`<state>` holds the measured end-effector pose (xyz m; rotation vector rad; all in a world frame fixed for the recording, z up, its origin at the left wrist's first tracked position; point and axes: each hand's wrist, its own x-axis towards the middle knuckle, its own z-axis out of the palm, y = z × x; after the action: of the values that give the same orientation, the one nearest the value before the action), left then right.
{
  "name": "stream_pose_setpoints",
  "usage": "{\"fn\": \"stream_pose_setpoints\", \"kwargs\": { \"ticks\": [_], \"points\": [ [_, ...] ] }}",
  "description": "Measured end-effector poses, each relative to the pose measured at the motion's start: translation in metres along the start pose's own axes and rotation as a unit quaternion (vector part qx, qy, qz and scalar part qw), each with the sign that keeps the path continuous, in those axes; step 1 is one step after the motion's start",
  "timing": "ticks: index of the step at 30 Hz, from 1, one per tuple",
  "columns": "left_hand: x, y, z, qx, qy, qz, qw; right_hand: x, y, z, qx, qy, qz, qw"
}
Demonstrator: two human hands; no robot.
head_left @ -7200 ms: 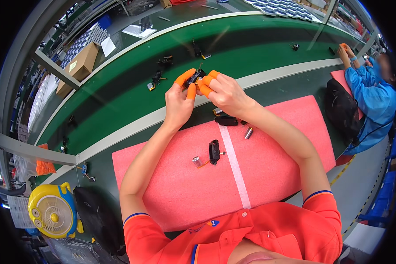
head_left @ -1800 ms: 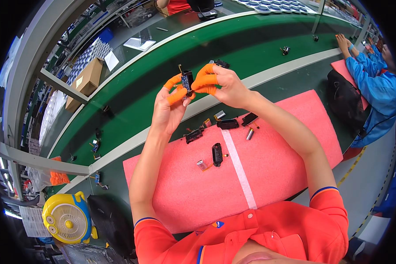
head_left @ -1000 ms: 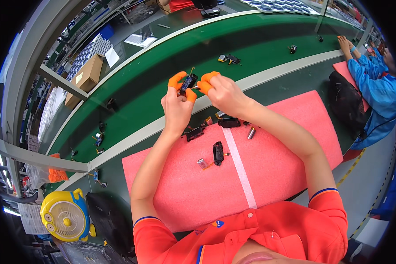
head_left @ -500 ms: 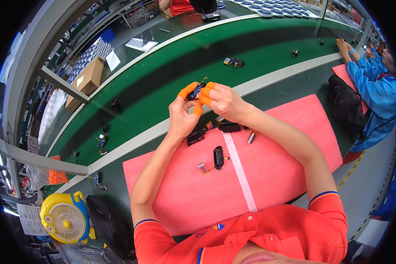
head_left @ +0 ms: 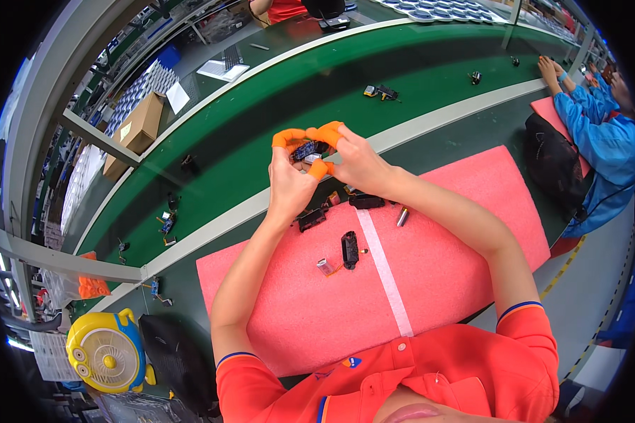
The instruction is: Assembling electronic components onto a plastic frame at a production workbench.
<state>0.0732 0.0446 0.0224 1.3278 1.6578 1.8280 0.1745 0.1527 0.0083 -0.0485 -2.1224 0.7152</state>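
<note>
Both my hands are raised over the near edge of the green belt, with orange covers on several fingertips. Between them is a small electronic assembly with a blue circuit board [head_left: 305, 151], dark and silvery parts beside it. My left hand [head_left: 290, 182] is closed on its left side. My right hand [head_left: 360, 163] grips it from the right, thumb below and fingers above. The fingertips of both hands meet over the top of the board and hide part of it. Just below lie black plastic housings [head_left: 366, 201] at the foam's far edge.
A pink foam mat [head_left: 444, 247] bears another black housing [head_left: 350, 250], a small silvery battery [head_left: 324, 266] and a metal cylinder [head_left: 402, 216]. Small assemblies [head_left: 386, 92] sit on the green belt [head_left: 254, 134]. A yellow fan [head_left: 106, 352] stands left; a person in blue [head_left: 600, 155] works right.
My fingers have shifted around the assembly, which has turned, and the fingertips now meet above it. Assemblies on the belt have moved slightly to the right.
</note>
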Motion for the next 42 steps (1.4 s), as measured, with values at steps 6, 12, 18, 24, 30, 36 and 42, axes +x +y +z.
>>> {"fn": "stream_pose_setpoints", "kwargs": {
  "ticks": [6, 12, 18, 24, 30, 36, 42],
  "points": [
    [-0.001, 0.005, 0.006, 0.086, 0.014, 0.041, 0.995, -0.004, -0.001, 0.002, -0.007, 0.024, -0.058, 0.998],
    [0.012, 0.011, -0.015, -0.066, -0.135, -0.019, 0.988, 0.013, 0.003, -0.019, 0.203, -0.017, 0.117, 0.972],
    [0.008, -0.012, -0.008, 0.246, -0.135, 0.160, 0.946, 0.011, 0.015, -0.022, 0.227, -0.024, 0.140, 0.963],
    [0.015, -0.011, 0.018, 0.222, -0.090, 0.080, 0.968, 0.029, 0.066, -0.071, 0.080, -0.089, 0.239, 0.964],
    [0.027, -0.016, 0.010, 0.210, -0.006, -0.016, 0.978, 0.018, 0.162, -0.152, -0.435, 0.126, 0.146, 0.880],
    [0.022, 0.004, 0.020, 0.286, -0.061, 0.046, 0.955, 0.011, 0.191, -0.145, -0.362, 0.012, 0.216, 0.907],
    [0.016, 0.010, 0.025, 0.322, -0.080, 0.085, 0.940, 0.011, 0.192, -0.138, -0.418, 0.093, 0.200, 0.881]
  ]
}}
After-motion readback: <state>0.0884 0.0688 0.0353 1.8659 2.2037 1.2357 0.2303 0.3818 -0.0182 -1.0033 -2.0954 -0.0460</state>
